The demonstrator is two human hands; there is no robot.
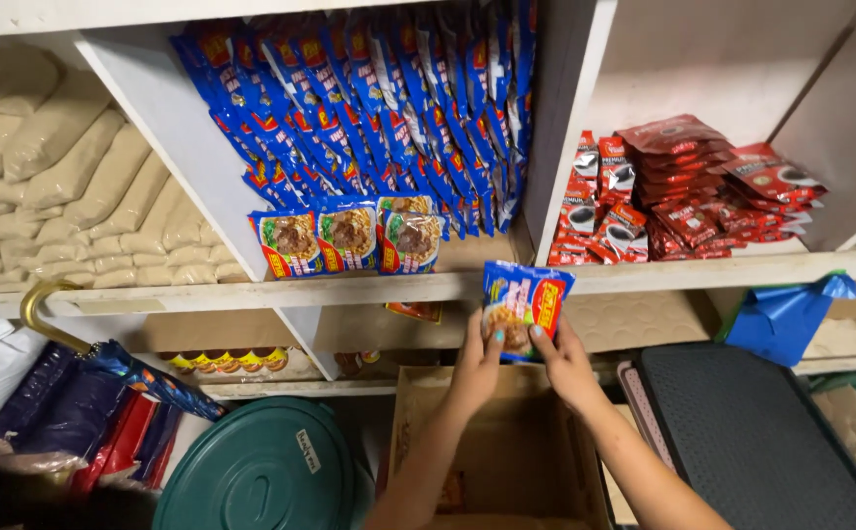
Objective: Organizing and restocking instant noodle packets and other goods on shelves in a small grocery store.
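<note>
White shelving with upright dividers fills the background, seen from above by a head-worn camera. Both hands grip one blue noodle packet, held in the air just in front of the shelf edge and above an open cardboard box: the left hand pinches its lower left side with closed fingers, the right hand its lower right side likewise. Step in hand, as judged: carrying the packet between box and middle compartment. The next move would call for lifting it over the shelf lip and standing it upright beside the front row, without knocking that row over.

Counts: one packet in the hands; three upright noodle packets in the front row on the shelf; behind them a dense hanging mass of blue packets, too overlapped to count. Red sachets lie heaped in the right compartment, number uncertain. Pale sacks are stacked at left, too many to count reliably. Below: one green round lid, one umbrella with a curved handle, one black ribbed mat, one blue plastic bag
</note>
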